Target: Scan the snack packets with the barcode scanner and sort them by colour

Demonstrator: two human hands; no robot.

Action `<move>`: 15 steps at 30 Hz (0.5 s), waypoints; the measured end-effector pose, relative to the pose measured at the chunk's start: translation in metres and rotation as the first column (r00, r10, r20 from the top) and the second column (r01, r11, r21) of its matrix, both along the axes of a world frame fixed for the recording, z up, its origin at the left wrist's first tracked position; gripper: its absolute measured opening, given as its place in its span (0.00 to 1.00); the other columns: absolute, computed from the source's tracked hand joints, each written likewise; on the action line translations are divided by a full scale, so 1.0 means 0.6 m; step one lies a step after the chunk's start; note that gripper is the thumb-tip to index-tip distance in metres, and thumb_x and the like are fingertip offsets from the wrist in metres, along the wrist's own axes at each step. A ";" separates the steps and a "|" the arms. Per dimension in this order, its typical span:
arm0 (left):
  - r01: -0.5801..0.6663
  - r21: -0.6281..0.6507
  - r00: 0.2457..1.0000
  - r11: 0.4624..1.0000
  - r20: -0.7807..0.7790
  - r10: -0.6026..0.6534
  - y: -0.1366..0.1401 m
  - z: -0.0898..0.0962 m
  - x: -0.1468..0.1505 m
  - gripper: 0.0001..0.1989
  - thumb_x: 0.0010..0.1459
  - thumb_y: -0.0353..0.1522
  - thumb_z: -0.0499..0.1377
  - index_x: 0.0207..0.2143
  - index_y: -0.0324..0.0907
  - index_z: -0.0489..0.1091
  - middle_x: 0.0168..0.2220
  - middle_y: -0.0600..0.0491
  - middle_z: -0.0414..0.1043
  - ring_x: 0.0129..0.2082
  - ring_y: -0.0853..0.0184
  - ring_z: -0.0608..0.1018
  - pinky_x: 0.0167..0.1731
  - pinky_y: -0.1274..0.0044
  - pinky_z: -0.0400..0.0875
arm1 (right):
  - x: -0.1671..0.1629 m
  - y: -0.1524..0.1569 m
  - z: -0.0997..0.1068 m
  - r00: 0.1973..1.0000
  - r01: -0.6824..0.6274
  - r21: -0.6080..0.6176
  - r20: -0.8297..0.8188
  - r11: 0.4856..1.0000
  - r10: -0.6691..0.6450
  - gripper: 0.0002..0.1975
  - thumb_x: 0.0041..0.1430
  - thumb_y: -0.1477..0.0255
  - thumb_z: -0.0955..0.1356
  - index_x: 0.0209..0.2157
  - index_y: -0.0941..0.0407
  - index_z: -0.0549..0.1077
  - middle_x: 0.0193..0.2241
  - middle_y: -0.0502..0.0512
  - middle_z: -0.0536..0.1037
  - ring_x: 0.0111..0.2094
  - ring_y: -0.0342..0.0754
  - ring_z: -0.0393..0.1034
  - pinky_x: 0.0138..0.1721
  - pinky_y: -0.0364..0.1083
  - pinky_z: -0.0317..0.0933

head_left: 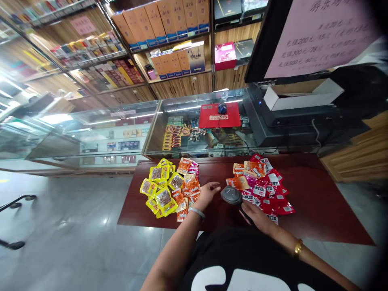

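Observation:
My right hand (254, 214) is wrapped round the handle of a dark grey barcode scanner (232, 195), whose head points up and left over the table. To its left, my left hand (208, 194) holds nothing and its fingers are stretched out towards the scanner. Beside the left hand lies a pile of orange snack packets (191, 184), and further left are several yellow snack packets (163, 196). More orange packets (239, 182) lie just behind the scanner. Red snack packets (274, 198) are heaped to the right, next to my right hand.
All packets lie on a dark red wooden table (321, 202). Behind it stands a glass display counter (188, 151) with a red mat (209, 117) and a mouse (222, 108). A dark machine bearing a white box (303, 99) stands at right. Wheeled legs (15, 245) show at left.

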State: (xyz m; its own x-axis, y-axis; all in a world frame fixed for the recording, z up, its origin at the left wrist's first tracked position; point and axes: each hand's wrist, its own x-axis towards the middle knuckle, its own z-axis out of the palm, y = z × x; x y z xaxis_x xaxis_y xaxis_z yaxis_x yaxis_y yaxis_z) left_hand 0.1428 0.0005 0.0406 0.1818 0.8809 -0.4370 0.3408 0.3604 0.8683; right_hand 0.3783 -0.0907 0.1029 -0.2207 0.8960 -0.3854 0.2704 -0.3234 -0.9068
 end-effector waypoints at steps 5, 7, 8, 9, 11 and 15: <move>0.108 0.116 0.611 0.987 -0.792 0.026 -0.045 0.015 -0.084 0.24 0.50 0.30 0.68 0.51 0.38 0.72 0.53 0.39 0.73 0.56 0.49 0.71 0.57 0.63 0.62 | -0.012 0.005 -0.023 0.996 -0.084 -0.066 -0.043 0.994 0.081 0.35 0.62 0.41 0.61 0.50 0.55 0.78 0.44 0.61 0.84 0.47 0.64 0.76 0.54 0.60 0.67; 0.072 0.117 0.478 0.990 -0.875 0.069 -0.053 0.018 -0.110 0.26 0.51 0.35 0.68 0.51 0.35 0.70 0.53 0.35 0.71 0.56 0.46 0.69 0.56 0.62 0.61 | -0.015 0.007 -0.032 0.995 -0.078 -0.087 -0.070 0.993 0.072 0.35 0.63 0.42 0.61 0.53 0.55 0.77 0.46 0.61 0.83 0.48 0.64 0.76 0.54 0.61 0.68; 0.042 0.119 0.445 0.992 -0.891 0.088 -0.052 0.017 -0.119 0.27 0.53 0.39 0.67 0.51 0.34 0.69 0.53 0.34 0.70 0.56 0.45 0.69 0.55 0.61 0.61 | -0.016 0.008 -0.035 0.995 -0.078 -0.088 -0.075 0.993 0.071 0.34 0.63 0.43 0.61 0.54 0.55 0.76 0.48 0.61 0.83 0.49 0.64 0.76 0.55 0.61 0.67; 0.008 0.120 0.424 0.993 -0.899 0.105 -0.050 0.015 -0.124 0.28 0.55 0.43 0.65 0.51 0.33 0.69 0.53 0.33 0.69 0.56 0.44 0.69 0.55 0.61 0.61 | -0.017 0.010 -0.036 0.995 -0.079 -0.083 -0.069 0.993 0.074 0.35 0.63 0.43 0.61 0.54 0.56 0.77 0.49 0.62 0.83 0.50 0.65 0.76 0.56 0.62 0.67; -0.047 0.113 0.407 0.992 -0.905 0.122 -0.040 0.008 -0.129 0.31 0.57 0.50 0.61 0.52 0.33 0.68 0.53 0.31 0.68 0.57 0.43 0.67 0.54 0.60 0.60 | -0.020 0.015 -0.034 0.995 -0.088 -0.067 -0.044 0.994 0.085 0.35 0.62 0.42 0.62 0.54 0.56 0.77 0.51 0.64 0.82 0.52 0.66 0.74 0.58 0.63 0.64; -0.062 0.078 0.410 0.995 -0.907 0.096 -0.017 -0.006 -0.130 0.31 0.55 0.50 0.62 0.50 0.35 0.68 0.54 0.34 0.68 0.57 0.45 0.67 0.54 0.62 0.60 | -0.023 0.022 -0.020 0.996 -0.092 -0.055 -0.014 0.994 0.092 0.38 0.60 0.39 0.61 0.52 0.54 0.78 0.52 0.63 0.82 0.54 0.67 0.74 0.59 0.63 0.64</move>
State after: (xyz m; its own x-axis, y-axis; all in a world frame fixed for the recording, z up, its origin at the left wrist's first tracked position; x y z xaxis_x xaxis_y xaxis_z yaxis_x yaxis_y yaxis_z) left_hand 0.0648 -0.0100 0.0370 -0.3773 0.8837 -0.2770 0.9077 0.4122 0.0783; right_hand 0.3642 -0.0776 0.0912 -0.3060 0.8491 -0.4306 0.2907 -0.3474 -0.8915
